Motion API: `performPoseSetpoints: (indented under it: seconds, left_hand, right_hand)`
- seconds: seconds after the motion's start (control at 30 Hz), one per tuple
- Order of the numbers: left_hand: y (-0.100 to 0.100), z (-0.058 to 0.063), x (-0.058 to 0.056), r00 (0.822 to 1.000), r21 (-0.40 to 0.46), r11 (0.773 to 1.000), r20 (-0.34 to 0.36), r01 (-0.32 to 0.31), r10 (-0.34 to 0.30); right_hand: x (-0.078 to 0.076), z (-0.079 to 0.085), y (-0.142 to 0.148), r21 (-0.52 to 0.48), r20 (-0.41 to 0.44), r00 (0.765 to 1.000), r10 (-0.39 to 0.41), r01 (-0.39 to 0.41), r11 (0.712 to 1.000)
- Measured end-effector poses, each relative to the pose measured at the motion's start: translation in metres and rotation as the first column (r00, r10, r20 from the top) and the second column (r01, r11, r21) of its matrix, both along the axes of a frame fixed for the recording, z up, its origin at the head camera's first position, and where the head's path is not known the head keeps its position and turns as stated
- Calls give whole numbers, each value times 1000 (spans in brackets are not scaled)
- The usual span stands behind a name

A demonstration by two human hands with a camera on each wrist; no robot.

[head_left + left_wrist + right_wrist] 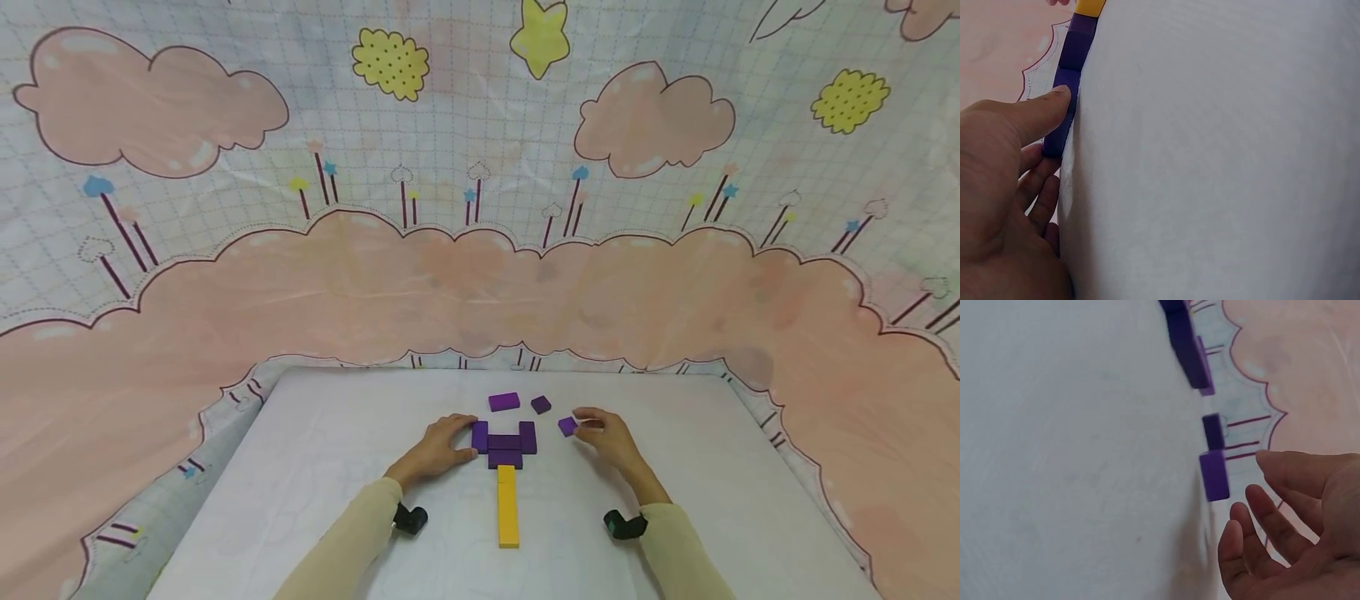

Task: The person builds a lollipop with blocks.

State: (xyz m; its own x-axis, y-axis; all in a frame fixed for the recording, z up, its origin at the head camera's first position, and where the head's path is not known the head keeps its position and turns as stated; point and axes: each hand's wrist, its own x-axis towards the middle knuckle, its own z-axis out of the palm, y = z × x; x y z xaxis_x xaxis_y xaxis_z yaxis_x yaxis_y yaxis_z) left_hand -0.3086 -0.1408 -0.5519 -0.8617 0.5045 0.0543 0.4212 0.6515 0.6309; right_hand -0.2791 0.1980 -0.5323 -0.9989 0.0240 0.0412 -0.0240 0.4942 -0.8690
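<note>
My left hand [437,448] pinches an upright purple block [480,437] at the left side of a block figure, its thumb at the near end and a finger at the far end. The left wrist view shows the thumb on this dark purple block [1063,125]. Two stacked crosswise purple blocks [505,459] and another upright purple block [528,437] adjoin it. Below them runs a yellow bar [507,508]. At the right, my right hand [611,437] has its fingers spread beside a small purple block [567,427]; the right wrist view shows a gap between them.
Behind the figure lie a loose purple block [504,402] and a small dark purple block [541,405]. Everything rests on a white table [337,500]. A patterned cloth [450,292] with clouds and stars hangs behind the far edge. Dark wrist cameras [625,525] are worn on both arms.
</note>
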Motion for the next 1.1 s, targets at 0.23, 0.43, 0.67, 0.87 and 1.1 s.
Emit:
performPoseSetpoints:
  seconds: [0.23, 0.43, 0.67, 0.87, 1.1]
  left_hand:
    - [0, 0, -1, 1000, -5, 1000, 7, 17, -17]
    - [1, 1, -1, 1000, -3, 1000, 16, 1, -1]
    - [0, -1, -1, 999, 0, 1000, 34, -11, 11]
    - [-1, -4, -3, 1000, 0, 1000, 30, -7, 7]
    - [-2, -2, -5, 999, -12, 1000, 37, -5, 5]
  right_hand:
    - [-9, -8, 4, 66, 25, 1000, -1, -1, 998]
    - [-15, -8, 6, 122, 22, 999, 38, -41, 992]
    - [-19, -11, 5, 170, 11, 999, 52, -53, 984]
    - [-20, -12, 2, 203, 33, 999, 37, -43, 978]
    - [-21, -11, 0, 210, 63, 998, 15, -28, 977]
